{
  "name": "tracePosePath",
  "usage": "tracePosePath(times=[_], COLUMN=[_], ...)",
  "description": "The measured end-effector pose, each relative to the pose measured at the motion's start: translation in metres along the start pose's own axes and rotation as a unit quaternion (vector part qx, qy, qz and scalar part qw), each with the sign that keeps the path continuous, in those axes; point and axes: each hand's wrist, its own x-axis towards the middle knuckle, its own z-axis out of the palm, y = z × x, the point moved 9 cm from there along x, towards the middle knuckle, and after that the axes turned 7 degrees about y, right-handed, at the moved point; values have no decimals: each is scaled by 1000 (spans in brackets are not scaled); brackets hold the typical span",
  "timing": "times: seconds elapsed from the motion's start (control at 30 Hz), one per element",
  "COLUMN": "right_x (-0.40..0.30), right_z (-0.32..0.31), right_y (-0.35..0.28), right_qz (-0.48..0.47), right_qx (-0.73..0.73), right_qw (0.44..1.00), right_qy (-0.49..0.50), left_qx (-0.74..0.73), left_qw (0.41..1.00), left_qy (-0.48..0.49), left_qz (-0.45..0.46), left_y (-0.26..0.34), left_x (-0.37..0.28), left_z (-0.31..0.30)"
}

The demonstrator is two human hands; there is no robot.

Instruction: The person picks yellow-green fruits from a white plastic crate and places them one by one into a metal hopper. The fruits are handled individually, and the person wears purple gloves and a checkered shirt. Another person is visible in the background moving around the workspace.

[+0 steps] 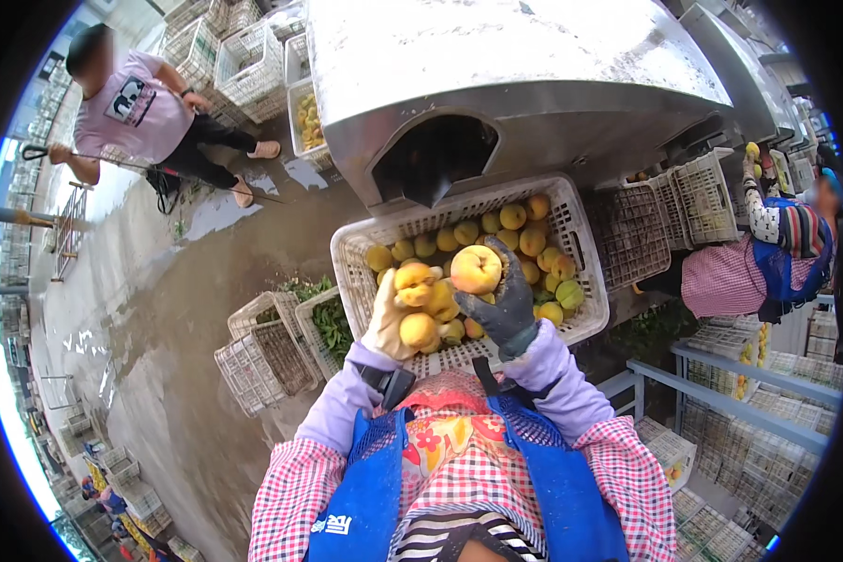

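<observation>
My left hand (383, 334), in a pale glove, cradles several yellow-orange peaches (416, 284) against its palm and fingers. In a dark, soiled glove, my right hand (500, 316) grips one larger peach (475, 270) with a red blush. Both hands are side by side over a white slatted plastic crate (345, 247) directly before me. Loose peaches (532, 242) cover much of the crate's bottom, some greener at its right end. My hands and their fruit hide part of the crate's near side.
A metal machine (520, 60) with a dark opening (435, 151) overhangs the crate's far side. Crates (267, 365) and one of leaves (331, 327) stand left. A blue railing (737, 379) runs right. One person (137, 105) stands far left, another (766, 246) works at right. The floor (204, 295) is wet.
</observation>
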Motion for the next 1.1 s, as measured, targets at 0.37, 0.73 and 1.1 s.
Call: tracePosePath(times=[0.37,0.73,1.1], right_x=[99,175,17], right_z=[46,108,57], right_y=[-31,10,-47], right_qz=[-289,-218,-119], right_qx=[-299,-426,-131], right_qw=[901,878,984], right_qy=[120,-16,-13], left_qx=[130,374,345], left_qw=[950,826,853], left_qy=[52,129,83], left_qz=[280,402,383], left_y=[55,76,66], left_x=[-59,-74,-43], left_z=[44,81,87])
